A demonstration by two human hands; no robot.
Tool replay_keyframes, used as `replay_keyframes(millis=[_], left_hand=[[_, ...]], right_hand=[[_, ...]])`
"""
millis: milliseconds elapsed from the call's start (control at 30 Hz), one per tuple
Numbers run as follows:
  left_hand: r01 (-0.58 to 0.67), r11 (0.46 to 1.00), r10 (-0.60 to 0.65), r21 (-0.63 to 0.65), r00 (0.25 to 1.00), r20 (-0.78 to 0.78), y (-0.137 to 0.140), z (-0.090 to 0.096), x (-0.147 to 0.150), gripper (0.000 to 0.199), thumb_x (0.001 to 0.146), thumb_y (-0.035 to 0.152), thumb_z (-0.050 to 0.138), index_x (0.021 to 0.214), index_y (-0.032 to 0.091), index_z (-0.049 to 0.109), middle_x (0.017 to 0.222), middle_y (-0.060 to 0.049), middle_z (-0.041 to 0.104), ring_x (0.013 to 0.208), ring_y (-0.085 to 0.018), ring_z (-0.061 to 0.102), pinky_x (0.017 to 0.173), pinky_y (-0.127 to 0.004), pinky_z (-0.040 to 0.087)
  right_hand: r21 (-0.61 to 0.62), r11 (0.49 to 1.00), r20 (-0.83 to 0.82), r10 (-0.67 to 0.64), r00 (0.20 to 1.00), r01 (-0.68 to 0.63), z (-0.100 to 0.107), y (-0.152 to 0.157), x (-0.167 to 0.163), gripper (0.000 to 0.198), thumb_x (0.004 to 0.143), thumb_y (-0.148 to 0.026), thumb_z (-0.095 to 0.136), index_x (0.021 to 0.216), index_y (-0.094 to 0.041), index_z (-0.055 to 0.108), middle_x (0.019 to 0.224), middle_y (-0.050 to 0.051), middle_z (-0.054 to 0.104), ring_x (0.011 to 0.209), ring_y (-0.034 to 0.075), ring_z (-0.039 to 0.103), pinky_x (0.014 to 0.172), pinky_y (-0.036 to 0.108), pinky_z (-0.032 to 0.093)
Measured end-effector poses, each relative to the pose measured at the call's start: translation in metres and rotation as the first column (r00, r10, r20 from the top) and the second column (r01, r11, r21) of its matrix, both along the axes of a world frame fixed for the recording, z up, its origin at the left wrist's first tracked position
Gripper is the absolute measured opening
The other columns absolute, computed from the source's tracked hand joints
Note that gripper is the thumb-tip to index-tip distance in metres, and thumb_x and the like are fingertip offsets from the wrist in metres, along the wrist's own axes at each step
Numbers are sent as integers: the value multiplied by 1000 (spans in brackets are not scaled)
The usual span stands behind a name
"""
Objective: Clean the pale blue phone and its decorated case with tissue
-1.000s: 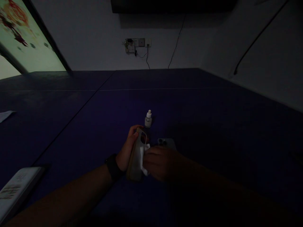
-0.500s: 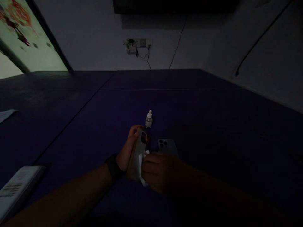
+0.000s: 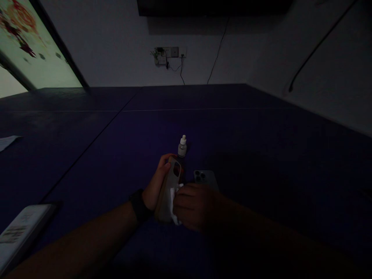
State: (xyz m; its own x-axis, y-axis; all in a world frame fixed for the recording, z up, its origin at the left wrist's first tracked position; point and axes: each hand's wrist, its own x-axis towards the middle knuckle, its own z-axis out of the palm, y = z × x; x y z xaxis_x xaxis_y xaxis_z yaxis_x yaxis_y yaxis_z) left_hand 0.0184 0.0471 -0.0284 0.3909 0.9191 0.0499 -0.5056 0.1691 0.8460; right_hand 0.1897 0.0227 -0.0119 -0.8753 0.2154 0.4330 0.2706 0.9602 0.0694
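Note:
My left hand, with a dark band on its wrist, is closed around a pale phone case that is tilted and has a camera cutout at its top. Bunched in my right hand is a white tissue, pressed against the case's back. The right fingertips are partly hidden behind the tissue. Just beyond my right hand lies a phone, its camera lenses facing up and its lower part covered by the hand. Past the case stands a small dropper bottle with a white top, upright.
A white box-like object with dark print lies at the lower left. Paper rests at the left edge. The dark blue surface reaches the far wall, where sockets and cables show. The room is dim.
My right hand and the tissue have shifted slightly upward along the case. The left hand keeps its hold, and the bottle and phone have stayed in place.

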Motion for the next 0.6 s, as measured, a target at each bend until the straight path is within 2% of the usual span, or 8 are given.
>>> replay_keyframes(millis=[133, 200, 267, 333, 400, 500, 600], left_hand=[[-6, 1000, 7, -27, 1000, 26, 7, -1, -2, 35, 96, 42, 59, 123, 19, 59, 112, -7, 65, 90, -18, 64, 77, -34, 57], [-3, 1000, 3, -31, 1000, 29, 7, -2, -3, 38, 96, 39, 61, 127, 17, 59, 123, -10, 63, 102, -21, 65, 86, -42, 57], [5, 1000, -4, -29, 1000, 29, 5, -3, -3, 38, 96, 38, 62, 127, 16, 59, 126, -11, 62, 106, -22, 64, 89, -43, 57], [21, 999, -20, -28, 999, 26, 3, -4, -3, 36, 96, 38, 61, 126, 16, 60, 124, -10, 63, 103, -21, 65, 87, -41, 58], [56, 998, -56, -35, 998, 16, 1, -5, -5, 35, 97, 41, 59, 124, 19, 60, 116, -8, 65, 93, -19, 66, 79, -36, 59], [136, 989, -137, -55, 990, -14, 1, -4, -7, 36, 96, 49, 55, 124, 26, 54, 95, -4, 65, 70, -16, 66, 60, -29, 56], [197, 977, -201, -79, 978, -46, 5, -2, -9, 42, 96, 55, 50, 129, 30, 45, 89, -2, 63, 57, -15, 64, 49, -27, 53]], right_hand=[[31, 988, -38, -148, 988, 149, -1, 22, 9, 22, 99, -12, 48, 84, -15, 64, 87, 7, 68, 81, 18, 60, 76, 31, 48], [45, 989, -38, -139, 990, 140, 0, 23, 9, 22, 98, -11, 49, 82, -15, 64, 86, 7, 68, 80, 18, 60, 75, 32, 48], [52, 997, -16, -56, 998, 57, 3, 15, 6, 20, 97, -13, 53, 80, -15, 63, 82, 5, 66, 79, 18, 60, 72, 31, 46], [53, 998, 11, 21, 1000, -22, 4, 6, 2, 20, 97, -16, 55, 79, -17, 62, 78, 2, 63, 77, 17, 59, 69, 30, 44], [59, 998, 4, 24, 1000, -24, 4, 5, 2, 22, 99, -16, 54, 79, -18, 62, 77, 1, 62, 75, 16, 58, 68, 29, 43], [82, 994, -63, -61, 996, 66, 0, 21, 10, 27, 101, -13, 48, 79, -16, 62, 78, 4, 64, 75, 17, 57, 73, 31, 46], [102, 981, -101, -156, 983, 166, -3, 35, 18, 29, 103, -12, 44, 84, -13, 65, 82, 6, 66, 81, 18, 59, 80, 31, 47]])
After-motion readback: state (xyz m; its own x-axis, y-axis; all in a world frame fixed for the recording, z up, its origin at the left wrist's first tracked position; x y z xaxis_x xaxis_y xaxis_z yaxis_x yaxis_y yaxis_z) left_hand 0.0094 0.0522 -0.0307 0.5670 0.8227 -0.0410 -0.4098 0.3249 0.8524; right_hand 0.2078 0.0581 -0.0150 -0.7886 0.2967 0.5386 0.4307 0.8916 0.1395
